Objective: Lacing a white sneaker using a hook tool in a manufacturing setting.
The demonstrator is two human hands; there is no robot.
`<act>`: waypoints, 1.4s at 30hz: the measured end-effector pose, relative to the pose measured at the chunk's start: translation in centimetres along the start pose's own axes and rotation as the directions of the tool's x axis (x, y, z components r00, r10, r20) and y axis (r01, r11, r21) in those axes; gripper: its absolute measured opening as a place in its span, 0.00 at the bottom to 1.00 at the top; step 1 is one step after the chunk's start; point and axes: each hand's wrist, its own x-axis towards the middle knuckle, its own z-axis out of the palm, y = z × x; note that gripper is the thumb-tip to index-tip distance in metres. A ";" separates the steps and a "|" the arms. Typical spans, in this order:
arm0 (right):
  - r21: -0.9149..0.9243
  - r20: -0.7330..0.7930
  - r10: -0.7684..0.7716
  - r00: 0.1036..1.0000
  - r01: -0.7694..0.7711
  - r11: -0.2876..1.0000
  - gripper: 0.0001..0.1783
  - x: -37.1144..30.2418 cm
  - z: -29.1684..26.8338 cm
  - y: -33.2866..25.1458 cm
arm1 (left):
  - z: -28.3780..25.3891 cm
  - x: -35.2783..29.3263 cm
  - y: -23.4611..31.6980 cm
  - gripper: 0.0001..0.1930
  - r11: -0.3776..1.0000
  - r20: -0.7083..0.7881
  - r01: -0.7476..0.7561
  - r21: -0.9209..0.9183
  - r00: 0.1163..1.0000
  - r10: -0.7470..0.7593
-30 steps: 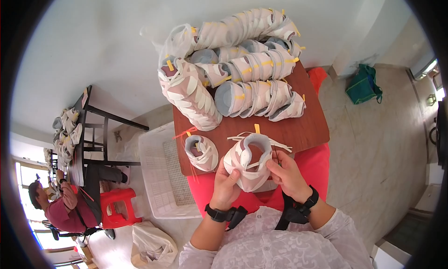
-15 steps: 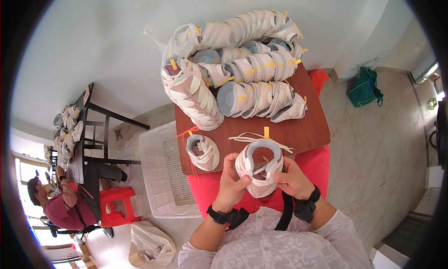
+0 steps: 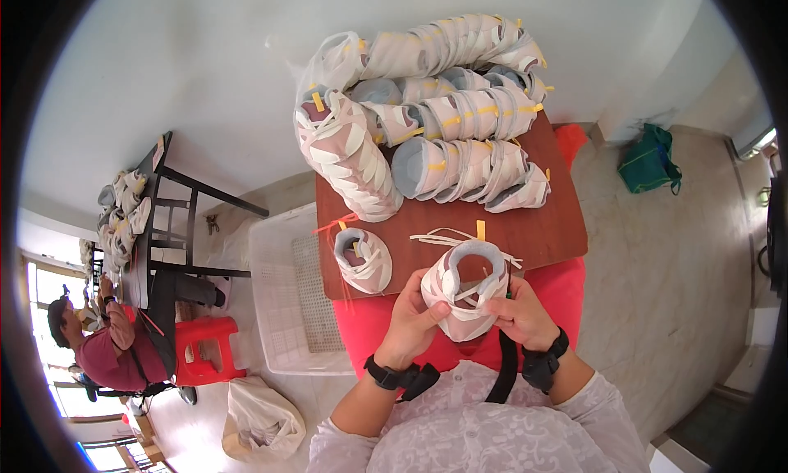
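The shoe upper (image 3: 466, 307) partly hides the left hand (image 3: 412, 321) and right hand (image 3: 528, 315). The lower edge crops the shirt (image 3: 484, 428); what the co-worker (image 3: 111, 362) handles is too small to tell.

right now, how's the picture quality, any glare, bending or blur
Head view: the window at far left is blown out, with glare on the floor nearby; head view: black surrounds the fisheye circle; head view: the held shoe upper, left hand and right hand look fairly sharp.

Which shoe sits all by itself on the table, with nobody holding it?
The lone shoe at the near left corner of the brown table. Other shoes there nest in rows; the held shoe is between the left hand and right hand.
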 end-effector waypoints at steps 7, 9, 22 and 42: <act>0.099 0.058 -0.012 0.998 0.006 0.995 0.21 0.2 -0.8 0.8 | 0.0 -0.3 0.5 0.26 0.990 0.047 0.102 -0.097 0.994 -0.098; 0.098 0.059 0.001 0.998 -0.007 0.995 0.21 0.0 -0.1 0.4 | 0.0 -0.3 0.6 0.26 0.990 0.049 0.101 -0.100 0.994 -0.097; 0.186 0.056 -0.031 0.998 0.020 0.982 0.23 0.3 -1.0 1.7 | 0.5 -0.1 1.4 0.25 0.986 0.034 0.165 -0.019 0.986 -0.164; -0.934 0.352 -0.564 0.747 0.240 -0.265 0.07 -0.3 5.4 -1.6 | 0.1 -0.2 0.2 0.26 0.996 -0.104 0.029 0.079 0.994 -0.020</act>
